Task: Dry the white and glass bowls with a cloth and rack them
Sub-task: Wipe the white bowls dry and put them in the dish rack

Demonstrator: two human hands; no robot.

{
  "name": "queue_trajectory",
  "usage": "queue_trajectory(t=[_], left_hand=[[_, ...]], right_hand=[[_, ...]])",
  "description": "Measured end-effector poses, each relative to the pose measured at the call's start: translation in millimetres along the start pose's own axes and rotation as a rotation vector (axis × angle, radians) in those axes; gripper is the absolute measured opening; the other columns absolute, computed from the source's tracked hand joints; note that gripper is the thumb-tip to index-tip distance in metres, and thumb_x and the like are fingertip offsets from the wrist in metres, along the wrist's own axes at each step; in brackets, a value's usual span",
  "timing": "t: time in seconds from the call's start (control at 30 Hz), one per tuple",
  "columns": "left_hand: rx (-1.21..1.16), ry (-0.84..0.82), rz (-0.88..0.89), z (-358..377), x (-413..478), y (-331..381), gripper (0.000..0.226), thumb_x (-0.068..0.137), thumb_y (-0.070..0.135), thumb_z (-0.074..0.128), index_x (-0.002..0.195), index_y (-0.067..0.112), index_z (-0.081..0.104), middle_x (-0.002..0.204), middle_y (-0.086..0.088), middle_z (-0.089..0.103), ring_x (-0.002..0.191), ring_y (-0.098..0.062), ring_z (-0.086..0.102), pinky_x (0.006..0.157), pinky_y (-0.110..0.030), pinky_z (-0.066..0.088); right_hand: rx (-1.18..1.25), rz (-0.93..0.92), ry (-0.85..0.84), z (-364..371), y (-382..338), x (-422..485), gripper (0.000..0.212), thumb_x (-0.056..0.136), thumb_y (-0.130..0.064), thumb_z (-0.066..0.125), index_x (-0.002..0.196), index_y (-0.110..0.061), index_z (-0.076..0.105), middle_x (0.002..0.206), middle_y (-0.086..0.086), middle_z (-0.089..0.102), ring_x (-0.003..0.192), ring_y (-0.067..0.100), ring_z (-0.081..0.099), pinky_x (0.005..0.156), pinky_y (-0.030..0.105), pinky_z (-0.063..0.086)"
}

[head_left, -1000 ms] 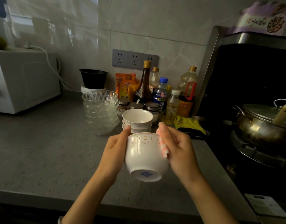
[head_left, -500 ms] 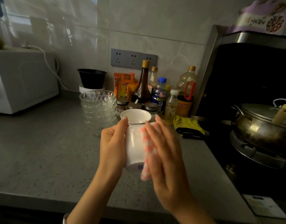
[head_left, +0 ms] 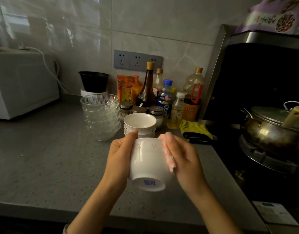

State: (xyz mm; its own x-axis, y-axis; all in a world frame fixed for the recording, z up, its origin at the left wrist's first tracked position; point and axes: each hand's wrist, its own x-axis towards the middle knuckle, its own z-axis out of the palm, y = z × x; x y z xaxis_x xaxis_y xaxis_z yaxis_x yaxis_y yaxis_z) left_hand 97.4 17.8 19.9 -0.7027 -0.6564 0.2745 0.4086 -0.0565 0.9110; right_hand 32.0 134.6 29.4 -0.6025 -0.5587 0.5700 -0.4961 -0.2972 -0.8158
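A white bowl with a blue mark on its foot is held above the grey counter, its base turned toward me. My left hand grips its left side, thumb on the rim. My right hand holds a pink-and-white cloth against the bowl's right side. Behind them stand two stacked white bowls and, to their left, a stack of several glass bowls.
Bottles and jars line the wall behind the bowls. A yellow cloth lies to the right, next to a stove with a lidded wok. A white appliance stands at the far left. A black bowl sits by the wall.
My right hand with the cloth has slid from across the front of the bowl back to its right side. The bowl's base shows again.
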Motion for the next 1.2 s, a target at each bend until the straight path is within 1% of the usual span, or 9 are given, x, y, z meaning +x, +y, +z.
queue_trajectory(t=[0.23,0.37,0.47,0.53,0.63,0.8,0.97,1.03,1.2], left_hand=[[0.512,-0.149,0.288,-9,7,11,0.067,0.091,0.056,0.038,0.062,0.001,0.06,0.057,-0.018,0.056,0.052,-0.031,0.051,0.051,-0.044,0.038],[0.706,-0.059,0.504,1,5,10,0.064,0.09,0.052,0.037,0.049,0.002,0.039,0.039,-0.001,0.034,0.038,-0.01,0.028,0.042,-0.029,0.021],[0.292,0.032,0.358,3,2,14,0.06,0.094,0.035,0.051,0.044,0.003,0.04,0.038,0.0,0.039,0.036,-0.009,0.037,0.037,-0.023,0.024],[0.056,0.137,0.223,3,4,19,0.058,0.098,0.023,0.049,0.04,0.012,0.052,0.037,0.002,0.046,0.035,-0.007,0.045,0.037,-0.02,0.031],[0.034,0.164,0.218,3,9,17,0.057,0.099,0.021,0.044,0.043,0.012,0.047,0.036,0.004,0.042,0.033,-0.009,0.04,0.038,-0.021,0.028],[0.137,0.066,0.272,11,1,7,0.057,0.098,0.026,0.048,0.046,0.005,0.043,0.04,-0.003,0.039,0.037,-0.013,0.032,0.039,-0.021,0.023],[0.097,0.146,0.212,7,-2,11,0.056,0.099,0.018,0.047,0.044,0.005,0.046,0.035,0.004,0.04,0.033,-0.007,0.036,0.037,-0.02,0.027],[0.016,0.189,0.08,8,-5,14,0.065,0.098,0.018,0.046,0.033,0.015,0.052,0.033,0.007,0.046,0.031,-0.004,0.044,0.038,-0.018,0.035],[0.172,0.013,-0.026,-4,5,9,0.055,0.1,0.032,0.04,0.059,0.001,0.06,0.047,-0.002,0.055,0.046,-0.014,0.051,0.052,-0.02,0.042]], right_hand=[[-0.321,-0.106,-0.098,-2,-3,10,0.044,0.099,-0.037,0.043,0.056,-0.032,0.044,0.047,-0.007,0.046,0.048,0.005,0.047,0.055,0.017,0.038],[-0.328,-0.199,-0.005,6,-3,5,0.037,0.099,-0.038,0.039,0.067,-0.026,0.053,0.054,-0.012,0.052,0.055,0.003,0.054,0.06,0.015,0.042],[-0.32,-0.301,0.023,3,1,-4,0.031,0.101,-0.04,0.032,0.117,-0.034,0.057,0.11,-0.022,0.062,0.106,0.002,0.06,0.09,0.017,0.044],[-0.424,-0.375,-0.017,1,7,-13,0.043,0.103,-0.04,0.023,0.144,-0.035,0.033,0.15,-0.015,0.034,0.139,0.011,0.034,0.112,0.024,0.029],[-0.707,-0.497,-0.052,5,12,-21,0.048,0.103,-0.039,0.018,0.149,-0.024,0.021,0.16,0.001,0.014,0.147,0.023,0.012,0.119,0.041,0.014],[-0.867,-0.555,-0.054,7,3,-4,0.044,0.101,-0.04,0.026,0.142,-0.029,0.036,0.15,-0.006,0.036,0.141,0.013,0.029,0.116,0.034,0.022],[-0.182,-0.088,-0.059,0,7,2,0.046,0.091,-0.065,0.034,0.096,-0.029,0.062,0.091,-0.01,0.064,0.086,0.006,0.061,0.075,0.018,0.046],[0.007,0.008,-0.05,-6,11,1,0.062,0.078,-0.076,0.042,0.091,-0.021,0.066,0.09,-0.007,0.07,0.088,0.004,0.064,0.077,0.011,0.046],[-0.038,-0.057,-0.068,-9,4,10,0.054,0.095,-0.05,0.04,0.056,-0.014,0.05,0.048,0.006,0.051,0.057,0.026,0.054,0.082,0.011,0.043]])
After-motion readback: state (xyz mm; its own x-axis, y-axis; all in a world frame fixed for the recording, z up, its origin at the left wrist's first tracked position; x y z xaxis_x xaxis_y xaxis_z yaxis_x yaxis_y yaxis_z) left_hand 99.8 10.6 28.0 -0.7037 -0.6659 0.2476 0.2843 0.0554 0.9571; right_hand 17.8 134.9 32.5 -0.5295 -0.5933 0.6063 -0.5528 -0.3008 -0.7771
